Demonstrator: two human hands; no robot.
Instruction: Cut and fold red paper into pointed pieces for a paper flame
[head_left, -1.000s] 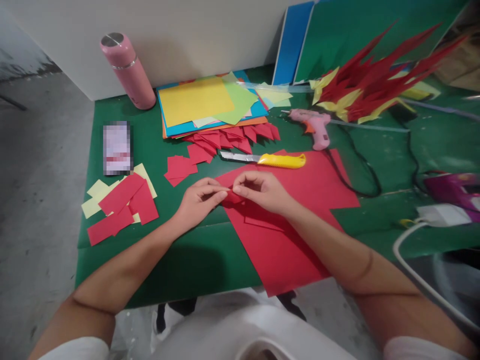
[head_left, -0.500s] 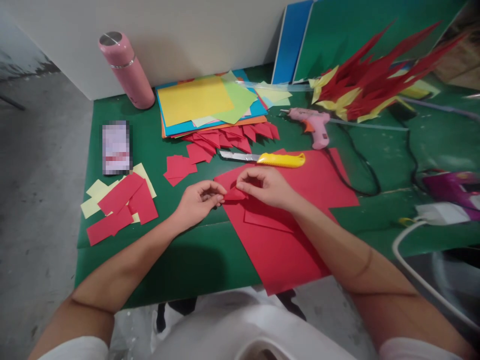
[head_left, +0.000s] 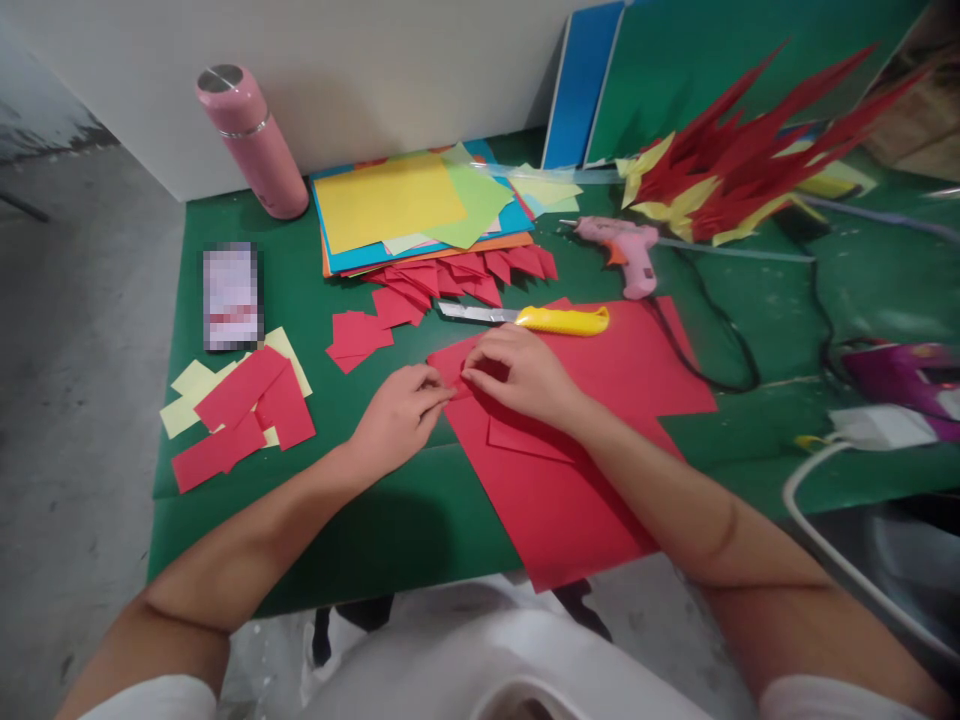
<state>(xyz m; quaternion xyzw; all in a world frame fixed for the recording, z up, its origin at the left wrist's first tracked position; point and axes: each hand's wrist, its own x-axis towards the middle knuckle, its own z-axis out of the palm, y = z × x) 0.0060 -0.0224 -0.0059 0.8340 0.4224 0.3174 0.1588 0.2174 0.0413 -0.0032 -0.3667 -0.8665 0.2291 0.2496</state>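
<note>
My left hand [head_left: 401, 412] is closed in a pinch on a small piece of red paper [head_left: 454, 386]. From the other side my right hand [head_left: 521, 372] pinches the same piece, thumb against fingers. Much of the piece is hidden by the fingers and blends with the large red sheets [head_left: 577, 520] beneath. Just beyond my right hand lies a yellow utility knife [head_left: 562, 320], its blade pointing left. Several folded red paper points [head_left: 480, 275] lie in a row behind it, with loose red pieces [head_left: 360, 335] to their left.
A pink flask [head_left: 262, 150] and a blurred phone-like object [head_left: 231, 295] stand left, above red and yellow strips [head_left: 244, 395]. Coloured sheets [head_left: 390, 205] are stacked at the back. Right are a pink glue gun [head_left: 622, 255], its black cord and a spiky red-yellow paper piece [head_left: 735, 165].
My right hand has shifted slightly left and up, closer to my left hand. My left fingers have straightened and turned over the red piece, which shows less now.
</note>
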